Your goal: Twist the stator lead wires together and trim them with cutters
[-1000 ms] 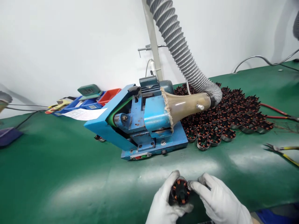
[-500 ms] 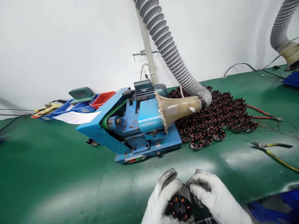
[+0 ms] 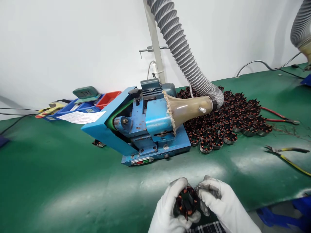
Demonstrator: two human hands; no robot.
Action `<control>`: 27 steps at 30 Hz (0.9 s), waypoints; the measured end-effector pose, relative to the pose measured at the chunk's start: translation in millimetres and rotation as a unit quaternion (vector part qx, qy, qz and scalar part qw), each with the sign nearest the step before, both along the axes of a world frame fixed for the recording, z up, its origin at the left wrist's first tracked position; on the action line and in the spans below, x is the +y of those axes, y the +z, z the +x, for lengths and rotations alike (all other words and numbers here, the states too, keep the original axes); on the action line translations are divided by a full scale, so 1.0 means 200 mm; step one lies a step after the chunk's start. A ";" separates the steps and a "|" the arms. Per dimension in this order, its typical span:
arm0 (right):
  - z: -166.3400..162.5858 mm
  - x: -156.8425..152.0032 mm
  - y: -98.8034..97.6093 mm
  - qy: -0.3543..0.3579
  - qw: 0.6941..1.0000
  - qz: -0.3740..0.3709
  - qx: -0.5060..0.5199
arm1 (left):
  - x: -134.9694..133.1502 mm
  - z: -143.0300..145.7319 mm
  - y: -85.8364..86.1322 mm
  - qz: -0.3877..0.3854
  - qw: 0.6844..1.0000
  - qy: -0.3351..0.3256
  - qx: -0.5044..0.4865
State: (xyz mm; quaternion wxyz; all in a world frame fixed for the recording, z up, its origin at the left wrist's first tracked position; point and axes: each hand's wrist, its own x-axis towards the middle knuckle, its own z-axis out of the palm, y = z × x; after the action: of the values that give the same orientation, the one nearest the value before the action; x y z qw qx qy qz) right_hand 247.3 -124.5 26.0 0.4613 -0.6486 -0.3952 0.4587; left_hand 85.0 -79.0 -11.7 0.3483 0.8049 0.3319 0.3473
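Note:
Both my hands wear white gloves and meet at the bottom middle, over the green bench. My left hand is wrapped round a round motor stator with copper windings and a black core. My right hand pinches the stator's right rim with curled, grimy fingertips. Just beyond them stands a blue belt-grinding machine with a beige suction funnel on a grey ribbed hose.
Several more stators lie packed together right of the machine. Red-handled pliers and yellow-handled cutters rest at the right. Blue and red bins with a green digital clock sit at the back left. A second hose hangs at the far right.
The stator has been turned in my hands, so its wound face points more upward. My hands stay at the bench's near edge; the view has shifted slightly.

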 end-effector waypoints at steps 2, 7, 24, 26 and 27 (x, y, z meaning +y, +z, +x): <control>0.00 -0.01 -0.03 -0.002 0.998 0.022 -0.062 | -0.02 0.01 -0.01 -0.061 0.998 0.008 -0.027; -0.02 0.01 -0.04 0.012 0.989 0.055 -0.135 | -0.05 0.00 0.03 -0.032 0.995 0.049 -0.084; 0.01 0.09 -0.15 0.158 0.984 -0.086 -0.015 | 0.05 0.00 -0.11 0.180 0.976 -0.014 0.119; 0.04 0.11 -0.15 0.165 0.982 -0.069 -0.057 | 0.07 0.00 -0.10 0.079 0.984 -0.050 0.151; 0.05 0.12 -0.14 0.185 0.975 -0.055 -0.109 | 0.08 -0.01 -0.09 0.044 0.983 -0.064 0.164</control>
State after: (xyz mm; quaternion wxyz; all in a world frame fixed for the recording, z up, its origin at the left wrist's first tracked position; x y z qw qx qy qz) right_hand 258.1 -101.1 -1.8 0.2861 -0.6348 -0.5304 0.4836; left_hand 83.8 -62.5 -30.4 0.2748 0.8851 0.3166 0.2023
